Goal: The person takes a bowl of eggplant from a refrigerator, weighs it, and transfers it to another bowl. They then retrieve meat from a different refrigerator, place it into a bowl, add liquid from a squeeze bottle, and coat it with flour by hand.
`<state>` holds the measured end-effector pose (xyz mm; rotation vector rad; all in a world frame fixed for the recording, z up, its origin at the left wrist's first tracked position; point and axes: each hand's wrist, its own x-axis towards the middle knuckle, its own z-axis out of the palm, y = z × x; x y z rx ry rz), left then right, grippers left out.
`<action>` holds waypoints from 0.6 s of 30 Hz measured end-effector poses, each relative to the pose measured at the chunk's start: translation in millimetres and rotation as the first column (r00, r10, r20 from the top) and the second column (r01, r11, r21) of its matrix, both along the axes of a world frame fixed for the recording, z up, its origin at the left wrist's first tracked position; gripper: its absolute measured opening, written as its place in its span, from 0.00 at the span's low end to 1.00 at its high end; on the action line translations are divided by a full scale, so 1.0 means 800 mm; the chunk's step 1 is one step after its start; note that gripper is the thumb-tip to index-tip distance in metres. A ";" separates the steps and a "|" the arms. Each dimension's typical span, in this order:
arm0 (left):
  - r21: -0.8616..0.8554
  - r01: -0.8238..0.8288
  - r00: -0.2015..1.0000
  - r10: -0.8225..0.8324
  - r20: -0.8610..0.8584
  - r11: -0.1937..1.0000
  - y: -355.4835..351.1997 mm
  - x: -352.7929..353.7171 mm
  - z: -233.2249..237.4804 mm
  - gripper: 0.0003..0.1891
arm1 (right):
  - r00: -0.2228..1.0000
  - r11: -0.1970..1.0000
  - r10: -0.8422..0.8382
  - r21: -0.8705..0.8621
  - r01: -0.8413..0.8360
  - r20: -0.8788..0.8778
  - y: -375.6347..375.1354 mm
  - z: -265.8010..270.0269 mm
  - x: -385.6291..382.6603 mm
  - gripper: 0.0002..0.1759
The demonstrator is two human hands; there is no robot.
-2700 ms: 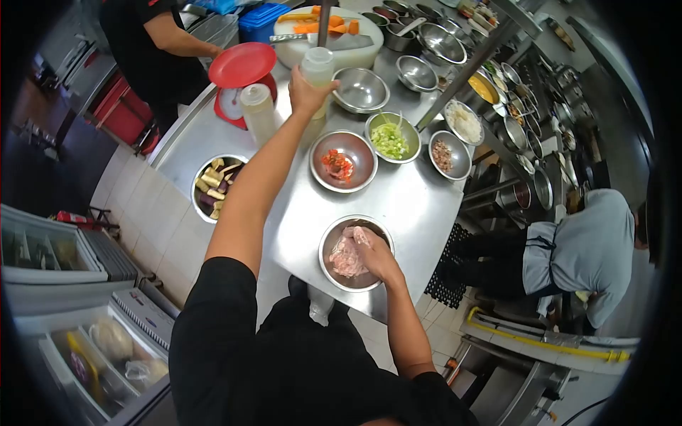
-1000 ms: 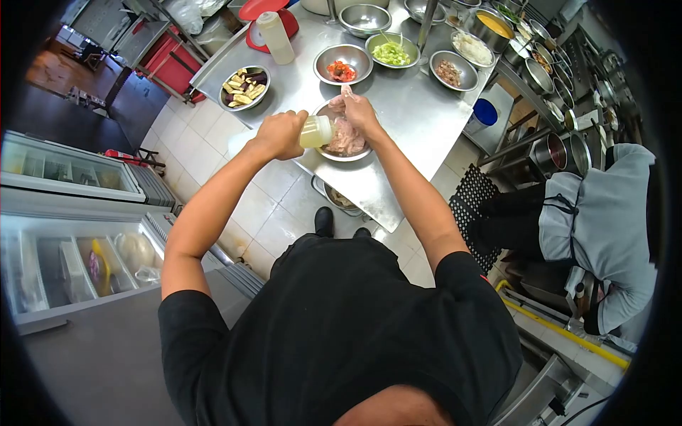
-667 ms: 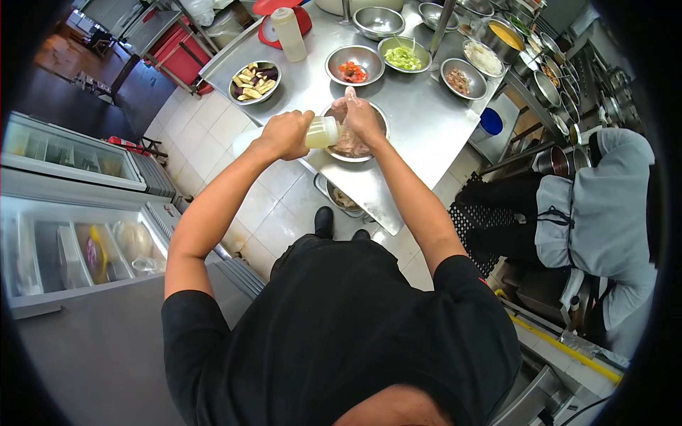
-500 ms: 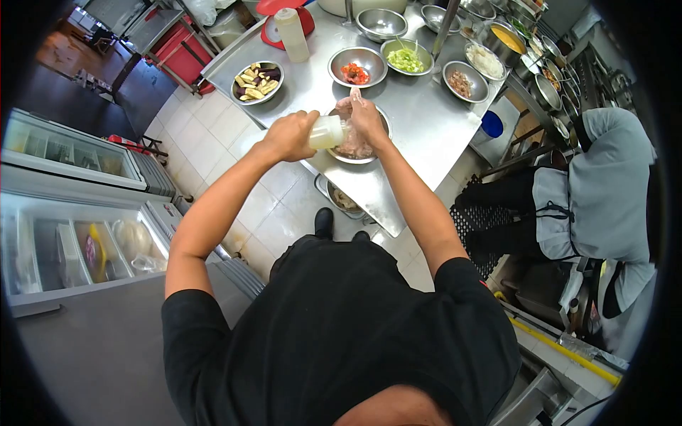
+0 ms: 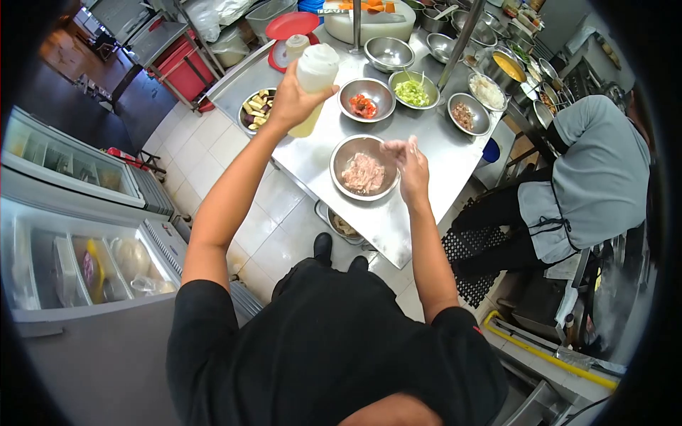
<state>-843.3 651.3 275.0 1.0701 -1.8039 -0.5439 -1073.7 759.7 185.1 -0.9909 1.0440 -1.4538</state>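
Note:
My left hand is wrapped round a squeeze bottle with pale yellow liquid in its lower part. The bottle is held about upright above the left part of the steel table. Below and right of it stands a metal bowl with a mound of pale pink raw meat. My right hand is raised at the bowl's right rim, fingers stretched out and apart, holding nothing. Its fingertips look pinkish and wet.
On the steel table stand bowls of red chopped pieces, green slices, brownish pieces and cut eggplant. Another bottle stands behind. A co-worker bends at the right. An open freezer is at left.
My left hand has lifted the bottle up and away from the meat bowl and turned it upright. My right hand has drawn back to the right, out of the bowl, and its fingers have spread.

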 end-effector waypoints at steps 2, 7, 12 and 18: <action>-0.042 -0.031 0.994 0.026 -0.106 0.999 -0.045 -0.003 -0.015 0.36 | 0.997 0.999 -0.053 0.004 0.053 0.058 0.021 0.004 -0.012 0.29; -0.072 -0.083 0.987 0.071 -0.146 0.994 -0.144 -0.023 -0.070 0.34 | 0.978 0.978 -0.203 0.066 0.200 0.039 0.081 0.004 -0.037 0.28; -0.018 -0.133 0.967 0.126 -0.222 0.991 -0.206 -0.048 -0.110 0.32 | 0.956 0.948 -0.286 0.164 0.274 0.058 0.131 0.001 -0.054 0.25; -0.371 -0.373 0.911 0.411 0.024 0.850 -0.188 -0.058 -0.122 0.33 | 0.976 0.970 -0.216 0.111 0.218 -0.033 0.146 0.014 -0.036 0.14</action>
